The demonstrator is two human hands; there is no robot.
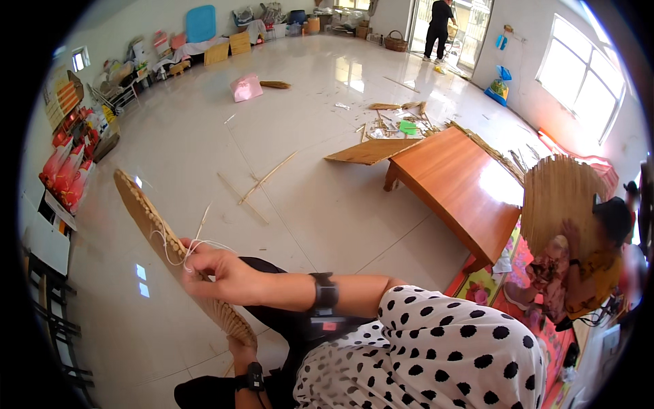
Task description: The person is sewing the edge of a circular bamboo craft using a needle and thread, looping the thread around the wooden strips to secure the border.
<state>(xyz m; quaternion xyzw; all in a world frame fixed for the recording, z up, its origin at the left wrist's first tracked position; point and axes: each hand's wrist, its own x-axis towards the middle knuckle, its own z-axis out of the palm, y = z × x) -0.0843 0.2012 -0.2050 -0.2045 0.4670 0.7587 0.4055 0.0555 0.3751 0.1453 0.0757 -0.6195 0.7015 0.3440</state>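
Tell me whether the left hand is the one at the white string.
No, the right hand pinches the white string, while the left hand is at the lower end of the flat stalk piece.

ahead of the right hand (221, 275), the floor (320, 198) gives passage past loose stalks (267, 178); the round panel (139, 206) blocks its left, white string (214, 243) loops close beside it, and the wooden table (449, 170) stands farther right.

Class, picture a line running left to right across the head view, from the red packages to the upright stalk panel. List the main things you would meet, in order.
Red packages → held stalk mat → straw bundle on the floor → wooden table → upright stalk panel.
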